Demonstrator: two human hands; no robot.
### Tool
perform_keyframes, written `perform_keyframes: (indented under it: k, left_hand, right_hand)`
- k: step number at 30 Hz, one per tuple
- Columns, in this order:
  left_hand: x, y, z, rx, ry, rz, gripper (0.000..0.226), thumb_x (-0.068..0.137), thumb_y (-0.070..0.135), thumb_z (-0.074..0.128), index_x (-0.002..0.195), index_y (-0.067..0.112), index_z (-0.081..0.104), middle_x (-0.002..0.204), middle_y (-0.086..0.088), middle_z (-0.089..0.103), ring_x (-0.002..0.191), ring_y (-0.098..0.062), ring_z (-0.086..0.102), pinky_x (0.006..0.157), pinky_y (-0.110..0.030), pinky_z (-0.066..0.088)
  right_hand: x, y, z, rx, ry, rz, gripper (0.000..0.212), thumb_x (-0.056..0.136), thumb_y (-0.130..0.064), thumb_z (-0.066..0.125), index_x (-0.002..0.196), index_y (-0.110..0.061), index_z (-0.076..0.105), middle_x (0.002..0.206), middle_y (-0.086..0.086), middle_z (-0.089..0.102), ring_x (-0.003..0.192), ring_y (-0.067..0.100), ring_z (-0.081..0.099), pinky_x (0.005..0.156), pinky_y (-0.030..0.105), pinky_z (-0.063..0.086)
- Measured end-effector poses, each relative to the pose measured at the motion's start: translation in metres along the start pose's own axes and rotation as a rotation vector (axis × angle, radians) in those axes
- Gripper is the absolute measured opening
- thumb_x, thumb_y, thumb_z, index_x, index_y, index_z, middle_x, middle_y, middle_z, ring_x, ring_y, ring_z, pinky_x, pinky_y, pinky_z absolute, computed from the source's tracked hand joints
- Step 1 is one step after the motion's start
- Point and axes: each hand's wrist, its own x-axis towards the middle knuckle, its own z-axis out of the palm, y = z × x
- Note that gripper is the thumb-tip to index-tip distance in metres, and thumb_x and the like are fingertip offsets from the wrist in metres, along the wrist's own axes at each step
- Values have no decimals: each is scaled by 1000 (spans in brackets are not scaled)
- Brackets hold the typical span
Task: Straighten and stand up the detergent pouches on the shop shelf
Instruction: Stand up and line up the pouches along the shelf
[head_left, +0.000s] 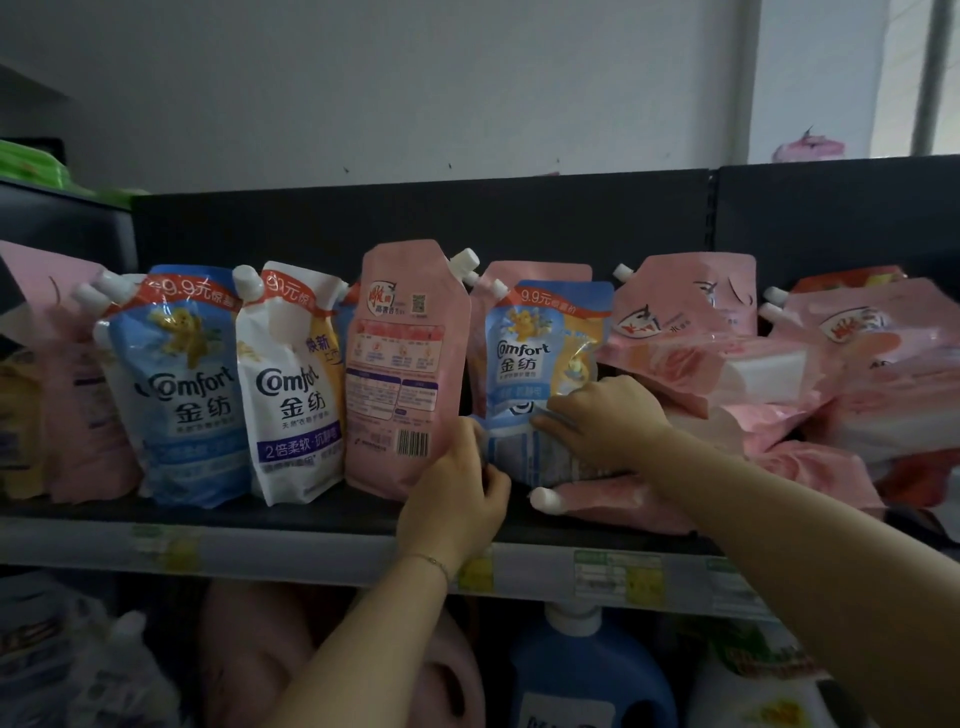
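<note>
Blue pouch (540, 457) lay flat on the shelf (337, 512), half hidden beneath the right hand (602, 421), whose fingers curled over it. The left hand (457, 499) gripped its edge, fingertips unseen; an upright pink pouch (405, 364) stood just left of them.

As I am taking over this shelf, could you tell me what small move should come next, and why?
Probably tip the blue-and-white plastic pouch upright. It lies flat on a fallen pink pouch, held at its ends by the left hand and right hand, while the neighbouring pink pouch with the barcode already stands.
</note>
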Motion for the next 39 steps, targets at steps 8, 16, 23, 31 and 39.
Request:
perform_keyframes:
  k: [8, 16, 23, 31, 39]
  left_hand:
    - [-1, -1, -1, 17, 13, -7, 24, 91, 20, 54, 105, 27, 36, 80, 4, 61, 71, -14, 61, 57, -31, 48]
    - [2, 1, 0, 40, 11, -22, 26, 91, 22, 54, 109, 25, 34, 77, 6, 54, 67, -13, 52, 54, -27, 35]
    - [5, 2, 0, 4, -41, -58, 35, 90, 39, 57, 110, 35, 28, 84, 19, 47, 81, -10, 56, 71, -33, 50]
    - [9, -2, 1, -49, -97, -15, 77, 86, 59, 59, 147, 37, 17, 135, 10, 54, 116, -16, 57, 89, -37, 51]
    - [10, -6, 0, -11, -89, 2, 71, 88, 61, 52, 141, 24, 24, 135, 1, 56, 115, -22, 59, 87, -40, 52]
  right_hand:
    - [-9, 4, 21, 107, 310, 152, 49, 91, -48, 45, 55, -16, 57, 45, 1, 55, 35, 27, 51, 38, 24, 31]
    - [-13, 16, 19, 415, 474, 536, 53, 94, -50, 45, 69, -7, 65, 55, 11, 60, 51, 31, 58, 49, 34, 45]
    - [-12, 25, 16, 999, 597, 729, 42, 100, -29, 52, 58, -22, 51, 51, -14, 46, 51, -1, 40, 53, 24, 36]
    - [-4, 26, 17, 1159, 473, 581, 74, 88, -63, 53, 80, 11, 58, 75, 34, 55, 62, 30, 52, 60, 47, 47]
    - [3, 8, -2, 1188, 359, 551, 33, 101, -21, 48, 72, -19, 65, 58, -16, 60, 57, -3, 54, 54, 16, 44]
